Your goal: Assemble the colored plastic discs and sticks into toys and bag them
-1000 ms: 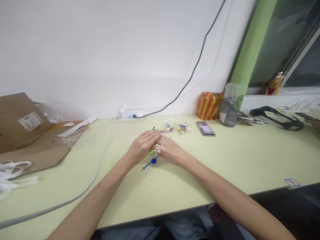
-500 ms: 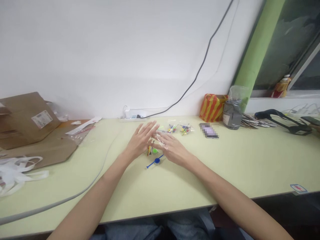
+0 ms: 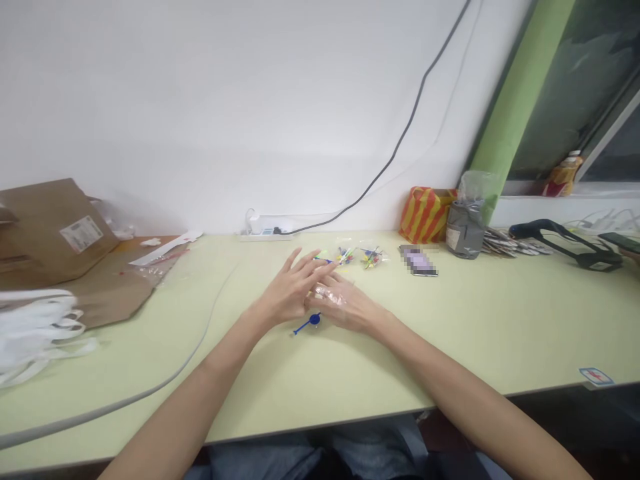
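My left hand (image 3: 295, 288) is above the table with its fingers stretched out and spread, its fingertips crossing over the fingers of my right hand (image 3: 350, 307). My right hand lies low and flat, its fingers extended and partly covered by the left. A crinkled clear plastic bag (image 3: 329, 293) lies over the back of my right hand near the knuckles. Just below both hands, a blue plastic piece (image 3: 314, 320) with a round hub and a thin arm rests on the table. Whatever lies beneath my palms is hidden.
Behind the hands lie small clear bags of colourful plastic parts (image 3: 371, 257). Further right are a phone (image 3: 419, 261), a striped bag (image 3: 425, 215) and a grey container (image 3: 464, 230). Brown paper packaging (image 3: 55, 233), white straps (image 3: 40, 327) and a grey cable (image 3: 165, 381) occupy the left.
My left hand has shifted right, over the right fingers. The colourful pieces seen under the hands before are now covered. The clear plastic has moved slightly right with my right hand.
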`<action>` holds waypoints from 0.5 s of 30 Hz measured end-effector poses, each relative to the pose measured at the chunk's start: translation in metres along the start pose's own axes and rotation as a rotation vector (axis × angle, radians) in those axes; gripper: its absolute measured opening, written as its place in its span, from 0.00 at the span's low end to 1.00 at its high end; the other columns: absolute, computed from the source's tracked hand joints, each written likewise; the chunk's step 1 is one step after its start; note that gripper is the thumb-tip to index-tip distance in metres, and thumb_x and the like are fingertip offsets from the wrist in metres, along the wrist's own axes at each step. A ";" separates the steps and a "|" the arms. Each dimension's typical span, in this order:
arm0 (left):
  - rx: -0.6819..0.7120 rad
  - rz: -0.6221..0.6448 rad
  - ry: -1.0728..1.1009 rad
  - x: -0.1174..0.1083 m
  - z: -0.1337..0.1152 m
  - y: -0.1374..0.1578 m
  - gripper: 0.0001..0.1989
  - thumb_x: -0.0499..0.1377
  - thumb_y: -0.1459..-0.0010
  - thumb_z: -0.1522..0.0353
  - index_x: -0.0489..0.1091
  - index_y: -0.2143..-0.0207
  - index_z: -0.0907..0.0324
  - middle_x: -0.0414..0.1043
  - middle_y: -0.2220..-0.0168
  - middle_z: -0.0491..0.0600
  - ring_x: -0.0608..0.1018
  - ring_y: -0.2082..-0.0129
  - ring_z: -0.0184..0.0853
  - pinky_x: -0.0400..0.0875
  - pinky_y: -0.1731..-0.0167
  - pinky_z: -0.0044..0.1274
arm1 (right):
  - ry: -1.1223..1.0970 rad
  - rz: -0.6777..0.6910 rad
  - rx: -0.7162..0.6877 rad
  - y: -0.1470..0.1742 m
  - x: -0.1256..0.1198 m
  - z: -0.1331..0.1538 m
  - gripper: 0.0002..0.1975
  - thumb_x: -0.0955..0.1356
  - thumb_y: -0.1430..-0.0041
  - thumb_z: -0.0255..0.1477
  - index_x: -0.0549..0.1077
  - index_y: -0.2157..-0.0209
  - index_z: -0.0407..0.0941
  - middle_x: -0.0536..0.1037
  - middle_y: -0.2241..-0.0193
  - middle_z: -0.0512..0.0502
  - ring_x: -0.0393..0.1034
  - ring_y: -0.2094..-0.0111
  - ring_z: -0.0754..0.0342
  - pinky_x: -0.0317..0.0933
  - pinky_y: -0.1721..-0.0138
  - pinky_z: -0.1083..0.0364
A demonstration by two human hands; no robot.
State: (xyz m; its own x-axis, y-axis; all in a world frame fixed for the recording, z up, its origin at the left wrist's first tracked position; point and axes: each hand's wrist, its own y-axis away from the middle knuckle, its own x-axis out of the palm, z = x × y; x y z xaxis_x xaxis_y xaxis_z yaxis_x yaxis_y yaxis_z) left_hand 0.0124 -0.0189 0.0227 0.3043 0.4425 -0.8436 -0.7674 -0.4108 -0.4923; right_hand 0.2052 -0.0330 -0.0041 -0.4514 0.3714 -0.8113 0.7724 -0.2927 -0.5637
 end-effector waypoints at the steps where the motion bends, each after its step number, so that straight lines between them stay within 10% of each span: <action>1: -0.035 -0.028 -0.013 0.001 0.007 0.003 0.42 0.56 0.49 0.74 0.49 0.31 0.52 0.66 0.40 0.53 0.59 0.34 0.49 0.42 0.33 0.45 | 0.003 -0.014 -0.002 -0.001 -0.003 0.000 0.17 0.63 0.39 0.20 0.74 0.52 0.50 0.72 0.44 0.43 0.56 0.37 0.46 0.51 0.37 0.40; 8: -0.363 -0.240 -0.093 0.015 0.054 0.024 0.41 0.61 0.46 0.64 0.49 0.32 0.57 0.64 0.44 0.60 0.66 0.44 0.51 0.55 0.40 0.45 | 0.023 -0.313 0.473 0.013 0.004 -0.032 0.24 0.60 0.39 0.17 0.71 0.45 0.48 0.71 0.46 0.39 0.64 0.45 0.46 0.59 0.46 0.44; 15: -0.396 -0.226 -0.058 0.024 0.046 0.020 0.42 0.61 0.47 0.66 0.48 0.32 0.54 0.63 0.42 0.57 0.65 0.42 0.49 0.48 0.38 0.44 | 0.135 0.050 0.720 0.030 0.037 -0.071 0.06 0.68 0.40 0.26 0.78 0.63 0.45 0.74 0.59 0.37 0.62 0.51 0.41 0.58 0.51 0.44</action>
State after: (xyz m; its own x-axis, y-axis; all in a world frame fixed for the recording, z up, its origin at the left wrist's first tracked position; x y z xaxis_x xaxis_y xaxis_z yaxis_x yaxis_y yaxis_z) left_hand -0.0220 0.0200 0.0023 0.3987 0.5952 -0.6977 -0.4068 -0.5670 -0.7162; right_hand 0.2434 0.0343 -0.0398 -0.3282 0.4340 -0.8390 0.2850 -0.8013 -0.5260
